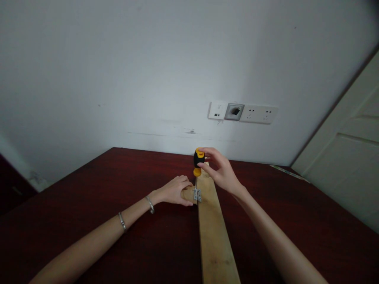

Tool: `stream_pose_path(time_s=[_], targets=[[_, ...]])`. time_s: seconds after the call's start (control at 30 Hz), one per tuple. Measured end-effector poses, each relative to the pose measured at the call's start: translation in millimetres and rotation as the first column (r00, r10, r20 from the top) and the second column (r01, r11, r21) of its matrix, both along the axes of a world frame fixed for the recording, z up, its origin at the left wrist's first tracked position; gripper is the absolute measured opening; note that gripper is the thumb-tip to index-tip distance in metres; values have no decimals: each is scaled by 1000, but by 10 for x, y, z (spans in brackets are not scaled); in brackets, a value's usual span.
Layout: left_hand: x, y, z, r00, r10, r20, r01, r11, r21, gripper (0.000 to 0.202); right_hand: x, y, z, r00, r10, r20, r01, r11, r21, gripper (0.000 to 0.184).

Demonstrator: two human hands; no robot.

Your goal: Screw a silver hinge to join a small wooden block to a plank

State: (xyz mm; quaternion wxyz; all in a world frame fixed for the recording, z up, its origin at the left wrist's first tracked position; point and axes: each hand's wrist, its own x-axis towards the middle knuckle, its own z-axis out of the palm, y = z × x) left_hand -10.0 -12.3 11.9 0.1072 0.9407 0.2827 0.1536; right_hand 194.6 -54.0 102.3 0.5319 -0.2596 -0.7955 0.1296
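Note:
My right hand [220,169] grips a yellow and black screwdriver [199,159] by its handle, fingers on the right side. The screwdriver stands nearly upright, its shaft reaching down to a metal hinge [197,195]. That hinge lies across the joint between a short wood block [188,194] and a long wooden board [214,228]. Wrapped round the short block from the left is my left hand [175,191], thumb on the near side and fingers on the far side. Whether a screw sits under the tip is too small to tell.
Everything lies on a dark red table [142,244] that meets a white wall [148,71]. Wall sockets [259,114] sit above the back edge, one with a black plug [235,111]. A pale panelled door [349,157] stands at the right, near a flat patterned strip [288,172].

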Motion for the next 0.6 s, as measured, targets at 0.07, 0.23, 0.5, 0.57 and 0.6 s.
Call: stream_pose_path(time_s=[0.07, 0.23, 0.5, 0.57, 0.6], targets=[[0, -2, 5, 1000, -2, -4, 2, 1000, 2, 59, -11, 0, 5, 1000, -23, 1, 23, 999, 27, 34], [0, -6, 16, 1000, -7, -2, 7, 1000, 2, 59, -8, -79, 66, 997, -47, 53, 47, 999, 13, 36], [-4, -4, 1, 1000, -10, 16, 10, 1000, 9, 60, 23, -74, 63, 997, -37, 60, 38, 999, -2, 38], [-5, 2, -8, 1000, -12, 18, 12, 1000, 10, 60, 20, -46, 51, 997, -52, 61, 51, 998, 21, 38], [-5, 5, -11, 1000, -13, 17, 13, 1000, 10, 60, 18, -36, 48, 996, -59, 60, 57, 998, 33, 37]])
